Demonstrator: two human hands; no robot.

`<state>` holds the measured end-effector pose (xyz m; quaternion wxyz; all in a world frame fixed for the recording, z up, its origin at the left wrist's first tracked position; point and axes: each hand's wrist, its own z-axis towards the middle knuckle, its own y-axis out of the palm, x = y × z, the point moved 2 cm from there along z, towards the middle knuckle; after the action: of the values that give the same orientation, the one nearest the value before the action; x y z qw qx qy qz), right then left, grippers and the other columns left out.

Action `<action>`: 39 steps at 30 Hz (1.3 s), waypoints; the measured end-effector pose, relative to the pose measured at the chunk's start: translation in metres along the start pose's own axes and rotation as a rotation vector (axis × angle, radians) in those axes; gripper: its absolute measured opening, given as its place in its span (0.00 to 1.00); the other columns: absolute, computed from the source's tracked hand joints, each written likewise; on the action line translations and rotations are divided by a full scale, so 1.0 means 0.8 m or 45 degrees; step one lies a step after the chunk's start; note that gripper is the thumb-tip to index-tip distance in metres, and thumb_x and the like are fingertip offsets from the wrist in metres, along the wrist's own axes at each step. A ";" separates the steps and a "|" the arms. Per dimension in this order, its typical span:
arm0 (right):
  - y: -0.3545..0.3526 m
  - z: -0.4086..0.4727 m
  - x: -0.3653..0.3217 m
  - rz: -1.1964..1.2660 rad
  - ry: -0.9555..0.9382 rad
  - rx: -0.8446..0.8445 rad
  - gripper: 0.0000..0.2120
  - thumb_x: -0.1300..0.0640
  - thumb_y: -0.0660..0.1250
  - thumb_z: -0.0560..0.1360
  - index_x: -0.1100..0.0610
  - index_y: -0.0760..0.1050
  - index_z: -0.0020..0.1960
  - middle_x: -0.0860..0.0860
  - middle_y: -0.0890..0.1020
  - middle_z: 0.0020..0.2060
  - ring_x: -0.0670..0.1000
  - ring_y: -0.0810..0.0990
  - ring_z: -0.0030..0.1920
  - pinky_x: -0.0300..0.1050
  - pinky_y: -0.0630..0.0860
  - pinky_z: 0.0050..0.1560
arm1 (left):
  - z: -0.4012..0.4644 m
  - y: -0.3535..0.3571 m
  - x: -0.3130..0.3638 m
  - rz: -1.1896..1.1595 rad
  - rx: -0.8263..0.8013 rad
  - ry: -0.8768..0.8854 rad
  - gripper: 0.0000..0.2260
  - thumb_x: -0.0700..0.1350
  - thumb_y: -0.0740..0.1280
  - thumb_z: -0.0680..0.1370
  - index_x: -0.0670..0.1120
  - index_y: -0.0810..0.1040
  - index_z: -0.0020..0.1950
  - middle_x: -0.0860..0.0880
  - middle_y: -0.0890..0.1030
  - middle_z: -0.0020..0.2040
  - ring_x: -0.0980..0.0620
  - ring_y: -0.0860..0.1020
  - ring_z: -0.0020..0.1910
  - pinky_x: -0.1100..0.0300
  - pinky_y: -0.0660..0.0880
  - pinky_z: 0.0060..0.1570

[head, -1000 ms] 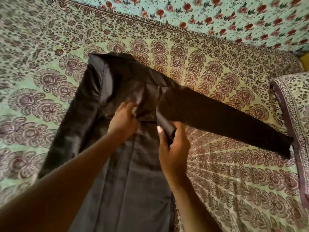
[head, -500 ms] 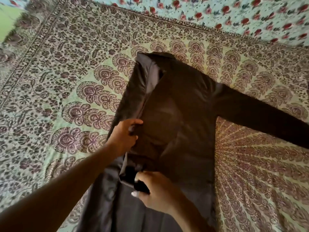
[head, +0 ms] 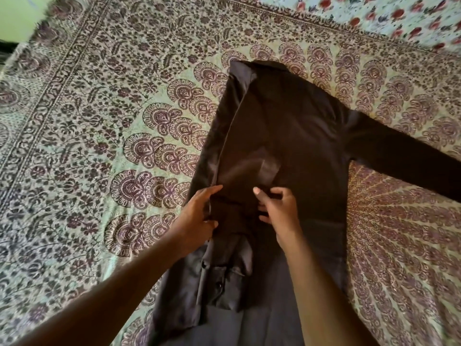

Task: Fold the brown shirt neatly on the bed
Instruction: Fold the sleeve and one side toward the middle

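1. Nearest the camera, the lower body of the brown shirt ran out of view below both wrists, lying flat on the bed.
2. The left hand sat at the shirt's left folded edge; its fingers reached forward over the cloth and the thumb tucked under a fold, apparently pinching it, though blur made the hold hard to confirm. This likely pinned the edge so the fold would not slide.
3. The right hand lay just right of the left one, its fingers curled and clenched on a bunched ridge of fabric between the two hands, probably the end of the folded-in sleeve being seated.
4. Beyond the fingertips, the left side of the shirt lay turned inward over the chest, a paler lining patch showing just ahead of them.
5. Farther right of the fingers, the other sleeve stretched out unfolded across the bedspread.
6. Farthest off, the collar end lay past the fingers, toward the floral sheet.
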<state>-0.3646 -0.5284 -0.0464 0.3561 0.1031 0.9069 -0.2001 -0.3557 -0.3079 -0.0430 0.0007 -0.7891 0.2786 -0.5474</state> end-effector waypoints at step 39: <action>0.036 0.150 -0.044 -1.244 -1.456 0.472 0.16 0.51 0.71 0.77 0.57 0.82 0.62 0.55 0.78 0.69 0.56 0.79 0.67 0.59 0.78 0.57 | 0.285 -0.025 0.144 0.488 0.238 0.201 0.35 0.41 0.72 0.74 0.53 0.59 0.77 0.40 0.71 0.68 0.36 0.70 0.67 0.43 0.68 0.66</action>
<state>-0.2573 -0.5563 -0.1106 0.6172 -0.3702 0.4763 -0.5052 -0.1218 -0.4107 -0.0289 0.1561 -0.6729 0.3707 -0.6208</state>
